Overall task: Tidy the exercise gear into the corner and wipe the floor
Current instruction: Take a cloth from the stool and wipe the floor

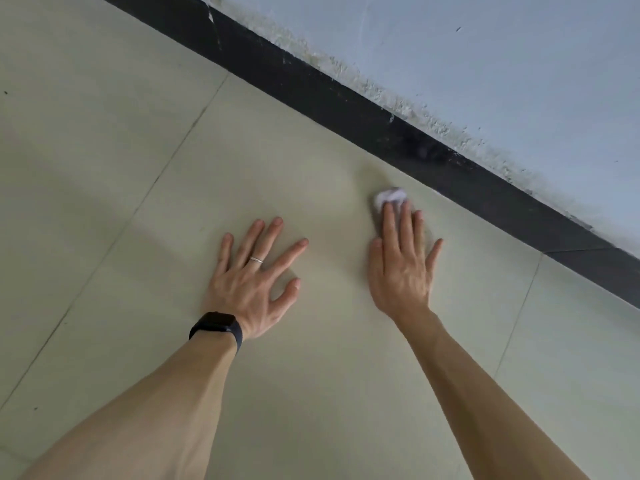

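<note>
Head view: right of centre, the right hand point(401, 271) presses a white cloth point(390, 195) onto the floor point(311, 393). Its grip is flat, with the fingers straight and close together. The blurred cloth pokes out past the fingertips near the black skirting point(346, 98), and the rest is hidden beneath them. At centre, the left hand point(252, 282) lies flat on the floor, its grip spread.

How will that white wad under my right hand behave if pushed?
The small white crumpled wad looks soft, probably squashing flat under the right hand. So small, it seems light and should slide easily on the smooth pale floor tile.
</note>
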Tool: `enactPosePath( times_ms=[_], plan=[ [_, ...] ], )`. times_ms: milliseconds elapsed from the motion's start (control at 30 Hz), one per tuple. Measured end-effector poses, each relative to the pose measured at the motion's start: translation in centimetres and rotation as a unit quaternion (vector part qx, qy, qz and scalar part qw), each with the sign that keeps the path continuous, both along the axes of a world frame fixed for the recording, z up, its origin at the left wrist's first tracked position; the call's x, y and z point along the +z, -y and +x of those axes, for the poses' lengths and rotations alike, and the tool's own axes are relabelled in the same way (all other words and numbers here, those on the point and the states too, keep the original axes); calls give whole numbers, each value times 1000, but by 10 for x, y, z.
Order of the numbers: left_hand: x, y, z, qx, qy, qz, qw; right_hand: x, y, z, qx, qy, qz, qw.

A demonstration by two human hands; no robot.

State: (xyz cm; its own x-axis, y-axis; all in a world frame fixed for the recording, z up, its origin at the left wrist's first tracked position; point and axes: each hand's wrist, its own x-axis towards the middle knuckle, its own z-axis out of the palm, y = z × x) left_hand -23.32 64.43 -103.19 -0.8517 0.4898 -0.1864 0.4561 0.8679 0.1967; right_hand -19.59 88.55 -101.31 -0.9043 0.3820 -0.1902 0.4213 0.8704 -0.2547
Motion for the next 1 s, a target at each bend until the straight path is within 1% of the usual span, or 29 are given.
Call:
enactPosePath(
  times_ms=[33,67,100,133,167,200,233,267,300,333,367,400,467,500,533,567,600,633,667,700,733,767,800,833,867,933,967,1000],
  plan=[
    [0,0,0,1,2,3,1000,0,11,13,129,12,8,992],
    [0,0,0,0,2,5,1000,3,13,28,249,29,20,968],
    [0,0,1,1,-1,6,1000,6,3,32,332,39,32,942],
    [0,1,0,2,-3,5,1000,6,-12,28,360,40,46,931],
    [0,1,0,2,-2,6,1000,5,-26,22,332,48,59,940],
    [0,1,0,0,1,6,1000,4,-38,15,246,57,59,966],
    [-1,1,0,-1,2,8,1000,3,-47,9,130,59,39,989],
    [-1,1,0,-2,2,8,1000,1,-48,9,40,53,13,998],
    [-2,2,1,-1,5,6,1000,3,-36,16,8,42,-1,999],
    [-1,2,1,1,9,3,1000,2,-19,33,31,24,9,999],
    [-1,1,1,1,13,1,1000,0,3,59,98,9,20,995],
    [-1,0,1,3,14,-4,1000,-1,26,89,199,-2,19,980],
    [0,0,0,7,11,-1,1000,0,60,144,400,-3,-4,916],
    [0,0,0,7,8,8,1000,-1,65,158,465,2,-10,885],
    [0,0,0,6,5,13,1000,-2,62,159,501,8,-8,865],
    [0,1,0,8,4,10,1000,-4,55,152,502,12,3,865],
    [-1,1,-1,9,7,1,1000,-6,46,142,463,7,14,886],
    [-1,1,-1,6,11,-8,1000,-5,37,131,381,4,15,925],
    [-1,0,-1,3,14,-13,1000,-3,27,120,274,3,12,962],
    [-1,0,-1,2,14,-13,1000,-3,21,112,165,4,-1,986],
    [-1,0,-1,3,10,-8,1000,-3,23,110,81,6,-20,997],
    [0,1,0,5,5,0,1000,-3,34,115,37,6,-32,999],
    [0,2,1,3,0,6,1000,-2,50,128,34,0,-29,999],
    [0,2,2,-1,-5,10,1000,-2,69,148,73,-4,-22,997],
    [0,3,3,-5,-6,8,1000,-1,89,171,144,-7,-19,989],
    [0,3,4,-4,2,2,1000,0,119,222,301,4,-35,953],
    [1,2,4,-5,5,0,1000,1,127,241,356,13,-38,933],
    [2,1,4,-5,2,2,1000,0,126,250,387,22,-37,921]
  ],
)
